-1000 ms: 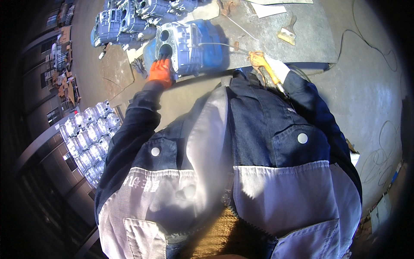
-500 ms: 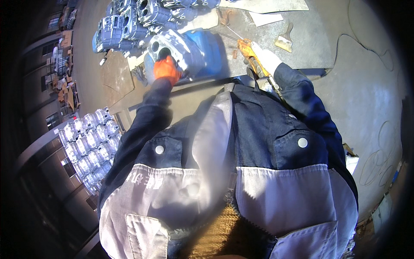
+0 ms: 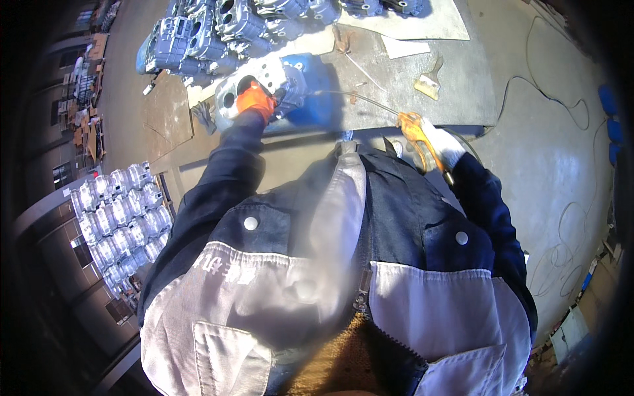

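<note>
A silvery metal engine casting [image 3: 285, 74] with large round bores rests at the near edge of the workbench, partly over a blue support [image 3: 320, 89]. My left hand [image 3: 256, 100], in an orange glove, is closed on the casting beside one bore; its fingertips are partly hidden. To the right, my right hand [image 3: 444, 142], in a white glove, grips an orange air blow gun [image 3: 415, 130]. The gun's long thin nozzle points left, its tip close to the casting's right side. Whether the tip touches the casting I cannot tell.
Several more castings [image 3: 228, 23] crowd the back left of the workbench [image 3: 462, 92]. A paintbrush [image 3: 429, 80] and a brown-handled tool [image 3: 342, 41] lie on it. A dark glove [image 3: 203, 117] is left of my left hand. Shiny castings [image 3: 122, 221] fill a rack at left.
My right hand has moved right and nearer to me, and the nozzle has swung toward the casting. The casting has turned under my left hand, showing its flat, holed face more.
</note>
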`<move>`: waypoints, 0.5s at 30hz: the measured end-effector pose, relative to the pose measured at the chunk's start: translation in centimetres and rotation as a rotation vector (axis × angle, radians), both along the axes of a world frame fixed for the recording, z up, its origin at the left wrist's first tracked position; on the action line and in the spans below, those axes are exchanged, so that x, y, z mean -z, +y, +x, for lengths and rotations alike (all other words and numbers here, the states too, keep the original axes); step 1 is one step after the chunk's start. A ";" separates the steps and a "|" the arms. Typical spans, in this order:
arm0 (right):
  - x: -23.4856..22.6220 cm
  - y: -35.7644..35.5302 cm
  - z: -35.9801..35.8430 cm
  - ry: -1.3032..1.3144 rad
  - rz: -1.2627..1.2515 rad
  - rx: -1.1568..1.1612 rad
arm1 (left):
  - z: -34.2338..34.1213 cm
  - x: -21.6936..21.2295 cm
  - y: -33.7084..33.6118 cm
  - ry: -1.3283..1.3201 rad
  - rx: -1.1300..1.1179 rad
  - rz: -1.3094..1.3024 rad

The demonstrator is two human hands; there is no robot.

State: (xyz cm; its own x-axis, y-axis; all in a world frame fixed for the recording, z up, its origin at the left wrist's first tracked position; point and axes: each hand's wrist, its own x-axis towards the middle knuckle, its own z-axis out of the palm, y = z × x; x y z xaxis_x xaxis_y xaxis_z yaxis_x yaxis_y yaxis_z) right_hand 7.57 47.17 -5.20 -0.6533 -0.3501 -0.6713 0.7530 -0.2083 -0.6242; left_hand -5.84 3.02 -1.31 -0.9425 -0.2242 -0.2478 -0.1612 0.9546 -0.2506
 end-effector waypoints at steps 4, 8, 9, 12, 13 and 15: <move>-3.4 -1.8 0.1 -0.047 -0.033 0.146 | -0.4 -0.7 1.0 -0.057 -0.159 0.038; -5.4 -4.0 -2.1 0.058 -0.080 0.070 | 0.6 -1.8 -1.5 -0.174 -0.096 0.174; -5.8 -4.7 -2.7 0.052 -0.018 0.076 | 0.8 -1.8 -2.5 -0.190 0.013 0.142; -7.0 -7.5 -4.9 0.118 -0.009 0.069 | 1.2 -0.9 -6.2 -0.055 0.329 0.298; -7.5 -8.2 -5.4 0.134 0.035 0.018 | 0.9 -0.1 -7.1 -0.058 0.374 0.327; -8.5 -9.9 -6.3 0.148 -0.061 0.120 | 0.3 1.5 -9.1 0.021 0.462 0.467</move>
State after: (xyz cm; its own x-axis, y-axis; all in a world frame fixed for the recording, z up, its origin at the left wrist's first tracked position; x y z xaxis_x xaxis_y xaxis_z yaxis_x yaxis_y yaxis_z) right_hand 1.27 37.22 3.35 -0.7830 -0.3007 -0.5445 0.6211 -0.3317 -0.7100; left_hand -5.54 -6.04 -2.83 -0.9219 0.3311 -0.2011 0.2907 0.9344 0.2059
